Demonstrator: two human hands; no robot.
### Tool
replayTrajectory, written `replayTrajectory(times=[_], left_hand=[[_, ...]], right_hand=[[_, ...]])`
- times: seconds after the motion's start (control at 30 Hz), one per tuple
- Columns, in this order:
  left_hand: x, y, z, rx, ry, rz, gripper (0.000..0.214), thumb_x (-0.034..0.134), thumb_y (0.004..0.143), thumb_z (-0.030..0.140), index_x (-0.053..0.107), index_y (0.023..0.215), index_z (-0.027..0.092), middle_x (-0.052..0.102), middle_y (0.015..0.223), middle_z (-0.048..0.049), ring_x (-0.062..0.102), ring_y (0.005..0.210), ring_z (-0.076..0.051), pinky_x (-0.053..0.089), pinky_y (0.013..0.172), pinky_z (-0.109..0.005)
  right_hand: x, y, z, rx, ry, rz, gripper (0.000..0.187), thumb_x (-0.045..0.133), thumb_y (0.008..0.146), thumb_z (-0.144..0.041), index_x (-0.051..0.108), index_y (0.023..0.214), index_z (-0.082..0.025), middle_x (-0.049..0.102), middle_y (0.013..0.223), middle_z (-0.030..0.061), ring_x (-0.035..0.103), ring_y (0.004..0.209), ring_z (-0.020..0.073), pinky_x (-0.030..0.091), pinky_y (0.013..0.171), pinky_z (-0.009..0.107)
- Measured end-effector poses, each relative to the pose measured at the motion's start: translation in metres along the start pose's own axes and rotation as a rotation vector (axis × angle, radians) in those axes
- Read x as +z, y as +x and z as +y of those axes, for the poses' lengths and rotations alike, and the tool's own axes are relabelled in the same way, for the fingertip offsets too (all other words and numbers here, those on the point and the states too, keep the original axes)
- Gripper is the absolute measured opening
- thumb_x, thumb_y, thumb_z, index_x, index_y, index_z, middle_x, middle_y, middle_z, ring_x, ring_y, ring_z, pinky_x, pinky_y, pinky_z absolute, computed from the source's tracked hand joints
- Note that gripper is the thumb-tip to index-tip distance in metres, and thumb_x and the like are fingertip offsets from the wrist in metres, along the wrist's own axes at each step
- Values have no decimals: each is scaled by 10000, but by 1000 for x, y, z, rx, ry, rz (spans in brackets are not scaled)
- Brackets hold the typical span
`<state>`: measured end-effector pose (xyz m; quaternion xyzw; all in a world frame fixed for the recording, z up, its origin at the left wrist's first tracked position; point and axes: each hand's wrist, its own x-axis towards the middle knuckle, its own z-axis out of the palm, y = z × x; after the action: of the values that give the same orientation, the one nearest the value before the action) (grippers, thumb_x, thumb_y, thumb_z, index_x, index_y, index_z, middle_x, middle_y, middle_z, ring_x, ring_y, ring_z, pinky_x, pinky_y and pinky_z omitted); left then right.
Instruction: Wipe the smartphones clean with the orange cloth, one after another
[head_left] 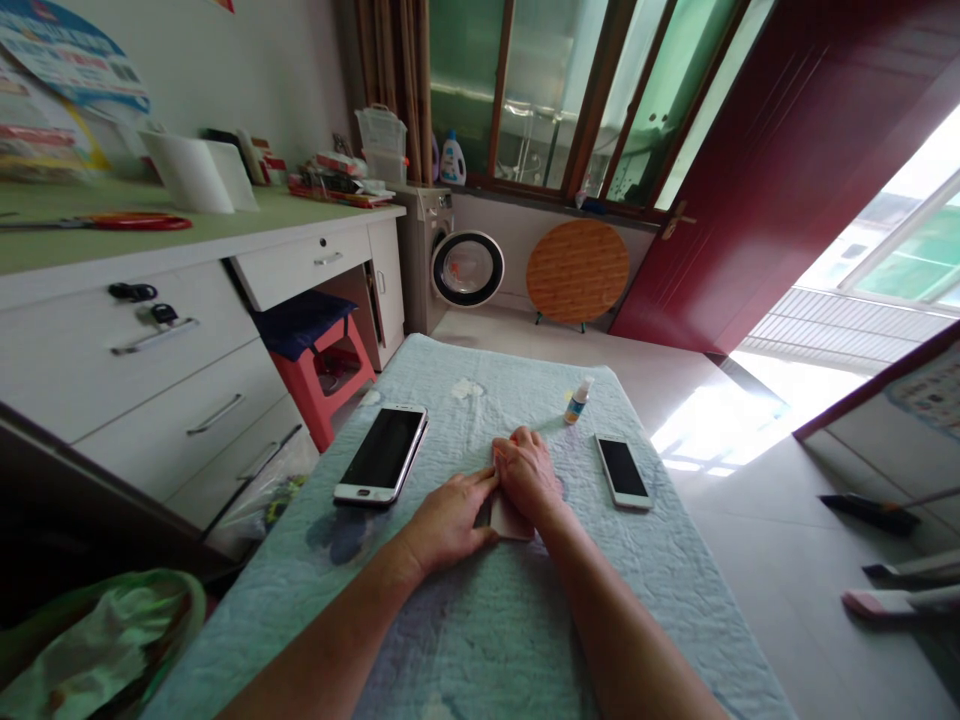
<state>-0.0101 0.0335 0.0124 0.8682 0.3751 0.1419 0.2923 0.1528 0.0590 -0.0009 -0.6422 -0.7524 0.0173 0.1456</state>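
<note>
Between my hands, on the blue quilted cover [465, 640], lies a small flat phone-like object [511, 522] with a pale pinkish face and a dark strip along its left. My left hand [454, 515] grips its left side, thumb at the near end and fingers at the far part. Bent over its upper right is my right hand [527, 468], fingers curled down; a bit of orange-red shows by the fingertips, but what they press or hold is hidden. A large white-framed smartphone [382, 450] lies to the left, a smaller white smartphone [624, 470] to the right. A small spray bottle [578, 401] stands beyond my right hand.
Along the left runs a desk [300, 225] with drawers, bearing a paper roll [191, 172] and red-handled scissors [135, 221]. A red stool [319, 360] sits under it. Beyond are a washing machine [427, 250] with its door ajar and a folded round table [577, 270]. A bin [196, 600] stands lower left.
</note>
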Motion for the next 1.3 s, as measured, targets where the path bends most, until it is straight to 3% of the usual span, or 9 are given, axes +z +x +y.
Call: replayTrajectory(times=[0.3,0.67,1.0,1.3], left_hand=[[1,-2,2,-6,43,10,621,649,709,254,464,1302,258,495,1382,-34,471,1224,-270,360,1049,-362],[2,-2,5,-33,76,18,461,643,699,273,553,1150,233,517,1348,-40,483,1196,-264,381,1027,-352],[3,-1,2,-14,74,18,514,641,703,266,522,1202,235,523,1339,-46,492,1183,-266,380,1023,-354],[3,-2,4,-27,72,7,654,646,714,278,431,1331,252,483,1392,-41,448,1244,-273,351,1054,-368]], right_hand=[[-1,-1,2,99,13,-14,228,424,940,-357,634,1005,-300,521,1018,56,412,936,221,299,785,325],[-10,-7,22,253,-5,3,223,423,929,-307,627,986,-237,545,985,84,432,942,233,297,796,332],[1,-2,10,97,63,-5,239,421,944,-366,648,970,-296,519,1037,49,403,958,216,287,805,330],[-5,-3,4,-12,81,-49,265,377,962,-327,635,1023,-316,569,1067,24,405,969,207,280,816,327]])
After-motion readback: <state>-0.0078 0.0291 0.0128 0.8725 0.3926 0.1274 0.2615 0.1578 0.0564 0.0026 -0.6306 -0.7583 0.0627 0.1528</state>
